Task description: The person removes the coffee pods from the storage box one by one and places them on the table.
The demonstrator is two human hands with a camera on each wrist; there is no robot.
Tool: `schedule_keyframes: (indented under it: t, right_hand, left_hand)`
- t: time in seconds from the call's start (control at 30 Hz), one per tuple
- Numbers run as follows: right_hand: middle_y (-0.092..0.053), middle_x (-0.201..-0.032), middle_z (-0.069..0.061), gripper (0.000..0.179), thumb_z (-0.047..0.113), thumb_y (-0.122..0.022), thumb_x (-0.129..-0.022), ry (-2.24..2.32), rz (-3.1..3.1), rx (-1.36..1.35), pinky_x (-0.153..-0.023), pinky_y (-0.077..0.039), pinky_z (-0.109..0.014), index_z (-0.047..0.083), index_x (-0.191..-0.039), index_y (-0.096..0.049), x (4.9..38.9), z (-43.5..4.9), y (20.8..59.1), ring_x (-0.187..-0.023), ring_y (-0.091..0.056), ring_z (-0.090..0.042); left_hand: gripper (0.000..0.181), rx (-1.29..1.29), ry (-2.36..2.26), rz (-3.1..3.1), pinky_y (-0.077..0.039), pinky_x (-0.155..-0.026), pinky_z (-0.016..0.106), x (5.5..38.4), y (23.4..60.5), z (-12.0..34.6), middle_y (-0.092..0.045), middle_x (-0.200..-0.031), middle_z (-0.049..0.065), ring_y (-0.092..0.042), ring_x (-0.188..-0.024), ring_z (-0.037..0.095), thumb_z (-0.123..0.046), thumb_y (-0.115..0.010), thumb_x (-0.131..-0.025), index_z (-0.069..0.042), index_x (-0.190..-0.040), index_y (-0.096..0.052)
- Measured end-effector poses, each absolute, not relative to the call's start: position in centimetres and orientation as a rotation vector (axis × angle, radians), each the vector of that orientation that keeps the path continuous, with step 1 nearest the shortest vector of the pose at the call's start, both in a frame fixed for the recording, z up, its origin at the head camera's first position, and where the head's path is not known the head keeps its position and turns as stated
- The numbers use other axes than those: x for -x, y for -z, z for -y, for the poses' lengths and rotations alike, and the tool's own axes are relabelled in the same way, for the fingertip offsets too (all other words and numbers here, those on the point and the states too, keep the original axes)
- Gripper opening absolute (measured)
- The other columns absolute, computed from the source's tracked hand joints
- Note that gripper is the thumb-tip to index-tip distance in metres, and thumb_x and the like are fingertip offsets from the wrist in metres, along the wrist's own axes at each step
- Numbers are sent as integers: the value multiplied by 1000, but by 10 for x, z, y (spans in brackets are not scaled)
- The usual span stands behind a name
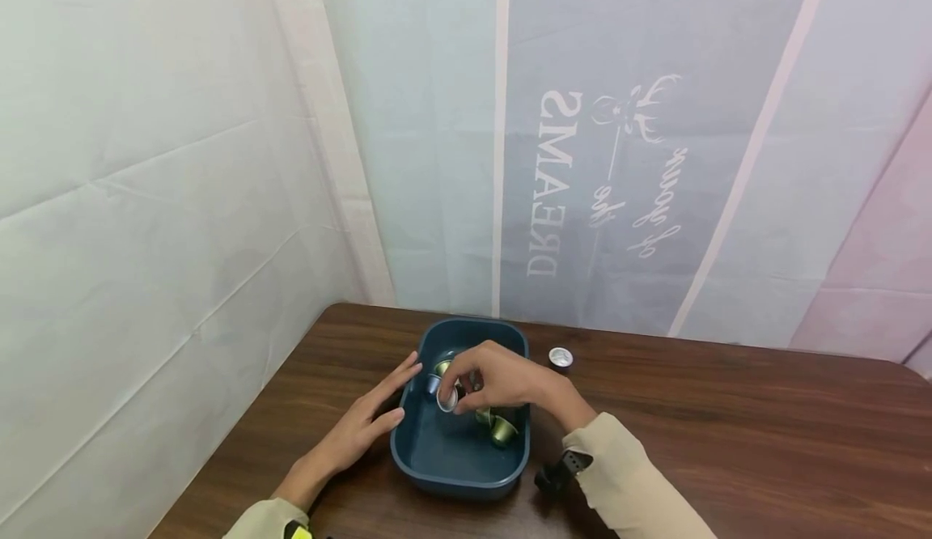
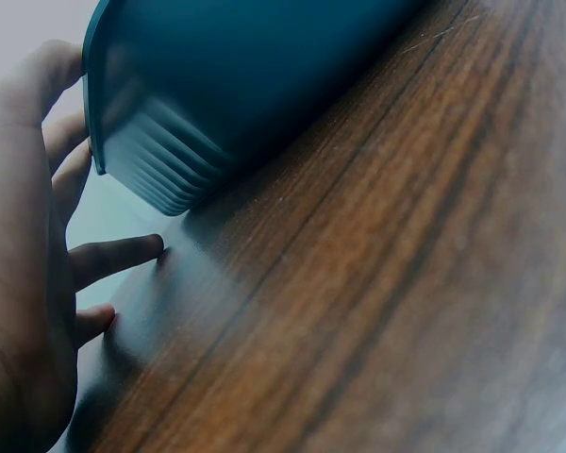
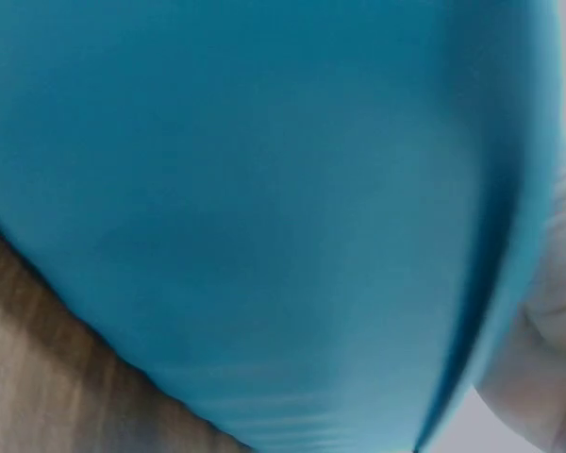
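A blue plastic bin (image 1: 457, 456) stands on the wooden table with several coffee capsules inside. Reaching into it from the right, my right hand (image 1: 491, 373) pinches a coffee capsule (image 1: 447, 401) whose pale round lid faces up. Green capsules (image 1: 502, 432) lie near the bin's right wall; a blue one (image 1: 433, 384) and another green one (image 1: 443, 367) are on its left side, partly covered by my fingers. My left hand (image 1: 360, 428) rests its extended fingers against the left rim, also in the left wrist view. In the right wrist view the bin's wall (image 3: 264, 217) hides most of the right hand.
One coffee capsule with a silver lid (image 1: 561, 358) sits on the table (image 1: 699, 418) to the right of the bin. Light fabric walls (image 1: 429, 199) rise behind the table and along its left side, close to the bin's far end.
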State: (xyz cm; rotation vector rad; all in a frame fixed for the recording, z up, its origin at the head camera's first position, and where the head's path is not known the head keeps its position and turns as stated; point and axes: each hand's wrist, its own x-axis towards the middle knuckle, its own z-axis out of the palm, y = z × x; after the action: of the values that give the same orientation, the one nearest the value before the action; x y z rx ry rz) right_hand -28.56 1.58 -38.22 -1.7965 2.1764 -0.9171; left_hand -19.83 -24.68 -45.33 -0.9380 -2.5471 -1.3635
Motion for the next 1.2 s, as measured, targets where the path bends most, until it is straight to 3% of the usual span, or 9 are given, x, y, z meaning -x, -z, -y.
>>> schedule_keyframes:
  t: [0.2, 0.5, 0.7, 0.97, 1.2]
  right_hand:
    - [-66, -100, 13, 22, 18, -76, -83, 1147, -2226, 1778, -58, -49, -25, 24, -103, -71, 288, -36, 376, -70, -57, -6]
    - [-69, -105, -6, 22, 2, -76, -80, 1386, -2317, 1686, -60, -51, -32, 7, -101, -72, 274, -62, 358, -72, -60, -14]
    - [-68, -104, -10, 20, -3, -76, -78, 1551, -2378, 1485, -66, -54, -34, 3, -97, -72, 271, -87, 352, -81, -64, -18]
    - [-67, -106, -16, 21, -6, -76, -77, 1643, -2397, 1443, -66, -53, -33, -1, -97, -70, 281, -109, 356, -77, -64, -19]
    - [-67, -106, -13, 20, -2, -75, -80, 1670, -2439, 1288, -67, -54, -33, 1, -98, -70, 284, -127, 367, -78, -65, -22]
  left_hand:
    - [57, 941, 1341, 2538, -25, -105, 59, 197, 453, 245, -15, -159, 3, -20, -143, 25, -2, -45, -98, -12, -152, -28]
    - [57, 967, 1331, 2504, -23, -110, 36, 197, 452, 247, -16, -158, 9, -19, -143, 25, 0, -46, -97, -9, -151, -29]
    - [57, 960, 1333, 2517, -24, -110, 38, 198, 454, 246, -15, -159, 6, -19, -143, 25, 0, -46, -98, -10, -151, -28]
    - [57, 950, 1335, 2516, -24, -110, 42, 197, 453, 246, -15, -159, 5, -19, -143, 25, 0, -45, -98, -10, -151, -28]
    - [57, 955, 1343, 2517, -24, -110, 40, 197, 453, 246, -15, -159, 6, -18, -143, 25, 0, -45, -98, -10, -151, -28]
